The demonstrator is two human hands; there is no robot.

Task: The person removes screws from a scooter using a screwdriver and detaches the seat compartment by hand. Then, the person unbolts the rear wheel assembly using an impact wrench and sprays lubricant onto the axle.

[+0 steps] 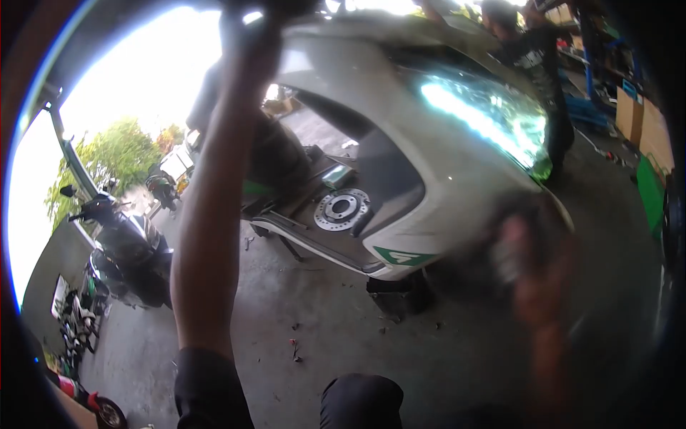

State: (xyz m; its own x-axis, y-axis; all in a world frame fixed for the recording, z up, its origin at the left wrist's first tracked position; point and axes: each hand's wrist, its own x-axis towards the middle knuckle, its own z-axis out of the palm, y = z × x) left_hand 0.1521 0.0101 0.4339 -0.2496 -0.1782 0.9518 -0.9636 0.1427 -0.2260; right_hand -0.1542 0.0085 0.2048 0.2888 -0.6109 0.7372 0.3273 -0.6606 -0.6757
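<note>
From its headlight (493, 127), the white scooter (446, 186) is stretching back leftward, the right hand (532, 268) hanging below it, nearer than the left hand (259, 44) at its upper left, both grips too unclear to tell.

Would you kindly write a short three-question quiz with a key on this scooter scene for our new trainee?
1. True or false: the perforated disc lies on the floor beside the white scooter.

2. What is the main colour of the patch low on the scooter?
A) Red
B) Green
C) Blue

3. Which of the camera wearer's hands shows blurred below the headlight?

Key:
1. False; it rests on the scooter's footboard.
2. B.
3. The right hand; the left arm reaches toward the top of the picture.
</note>
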